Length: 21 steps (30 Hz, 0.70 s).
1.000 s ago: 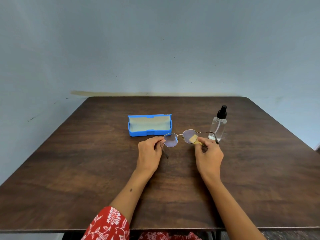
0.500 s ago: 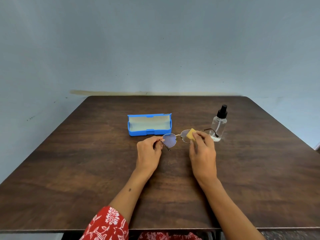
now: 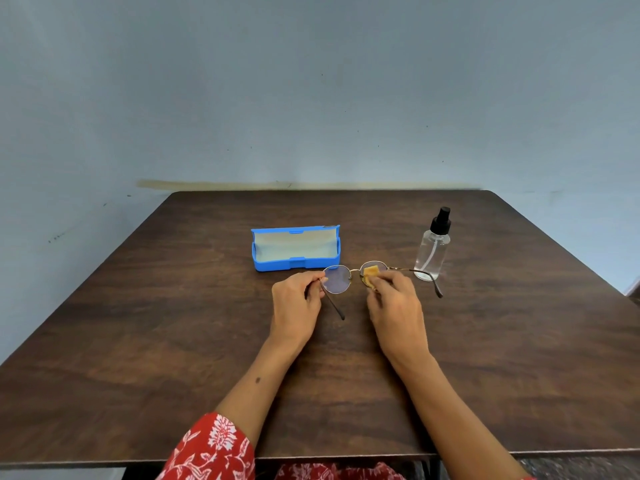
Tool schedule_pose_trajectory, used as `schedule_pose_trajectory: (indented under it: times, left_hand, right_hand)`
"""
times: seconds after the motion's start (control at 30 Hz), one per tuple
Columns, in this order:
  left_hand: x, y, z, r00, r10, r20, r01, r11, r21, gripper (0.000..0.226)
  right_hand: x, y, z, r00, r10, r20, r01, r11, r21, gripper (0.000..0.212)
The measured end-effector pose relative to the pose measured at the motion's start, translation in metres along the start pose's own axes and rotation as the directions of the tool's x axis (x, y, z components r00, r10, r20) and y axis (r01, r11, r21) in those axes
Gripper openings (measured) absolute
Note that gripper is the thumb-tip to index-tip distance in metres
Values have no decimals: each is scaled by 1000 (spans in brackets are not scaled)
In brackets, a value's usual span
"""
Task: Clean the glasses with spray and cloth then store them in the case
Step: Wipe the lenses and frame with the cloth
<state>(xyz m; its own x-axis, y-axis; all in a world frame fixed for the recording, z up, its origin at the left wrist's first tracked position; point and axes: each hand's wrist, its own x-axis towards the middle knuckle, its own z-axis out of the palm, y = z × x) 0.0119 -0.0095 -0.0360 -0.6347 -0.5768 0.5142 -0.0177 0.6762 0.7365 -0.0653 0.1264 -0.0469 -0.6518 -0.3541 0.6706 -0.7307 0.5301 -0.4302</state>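
Round metal-framed glasses (image 3: 337,279) are held just above the table, temples unfolded toward me. My left hand (image 3: 297,304) pinches the frame at its left hinge. My right hand (image 3: 394,308) pinches a small yellow cloth (image 3: 370,273) around the right lens, so most of that lens is covered. The blue glasses case (image 3: 296,263) lies open just behind the glasses, its pale lining bare. A clear spray bottle (image 3: 433,249) with a black nozzle stands upright to the right, behind the right temple.
The dark wooden table (image 3: 173,341) stands against a pale blue wall. Its front edge runs close to my red floral sleeve (image 3: 211,448). Bare tabletop lies to the left and right of my arms.
My right hand has slid with the cloth over the right lens, from the outer edge toward the inner side, and the glasses have tilted slightly. My left hand kept its hold.
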Motion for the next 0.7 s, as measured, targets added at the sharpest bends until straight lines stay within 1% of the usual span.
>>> schedule_pose_trajectory:
  times: [0.1, 0.13, 0.3, 0.33, 0.43, 0.47, 0.5, 0.6, 0.63, 0.7]
  left_hand:
    - [0, -2, 1, 1000, 1, 18, -1, 1000, -24, 23]
    - [0, -1, 1, 1000, 8, 22, -7, 999, -33, 22]
    - [0, -2, 1, 999, 16, 32, -15, 1000, -7, 26]
    - [0, -3, 0, 1000, 11, 26, -10, 1000, -12, 26]
    - [2, -5, 0, 1000, 16, 10, -15, 999, -32, 24]
    - [2, -5, 0, 1000, 25, 13, -25, 999, -32, 24]
    - [2, -5, 0, 999, 37, 18, -37, 999, -28, 24]
    - [3, -7, -2, 998, 52, 19, -51, 999, -8, 23]
    - [4, -9, -3, 999, 43, 15, -43, 999, 2, 23]
    - [5, -11, -4, 1000, 28, 1, -28, 1000, 3, 23]
  right_hand:
    - [1, 0, -3, 992, 111, -66, -111, 994, 5, 17]
    - [1, 0, -3, 990, 120, -72, -119, 993, 7, 17]
    - [-1, -2, -1, 1000, -12, 21, 11, 1000, 26, 24]
    - [-1, -2, -1, 1000, -3, 21, 3, 1000, 18, 23]
    - [1, -3, -3, 995, 99, -12, -99, 995, -13, 18]
    - [1, -4, -4, 994, 110, -11, -110, 994, -24, 19]
    - [1, -4, -3, 996, 90, -2, -90, 995, -36, 21]
    - [-2, -6, 1, 997, -59, 46, 61, 996, -58, 25]
    - [-2, -7, 1, 995, -82, 63, 87, 994, -67, 25]
    - [-2, -6, 2, 997, -51, 63, 57, 993, -103, 20]
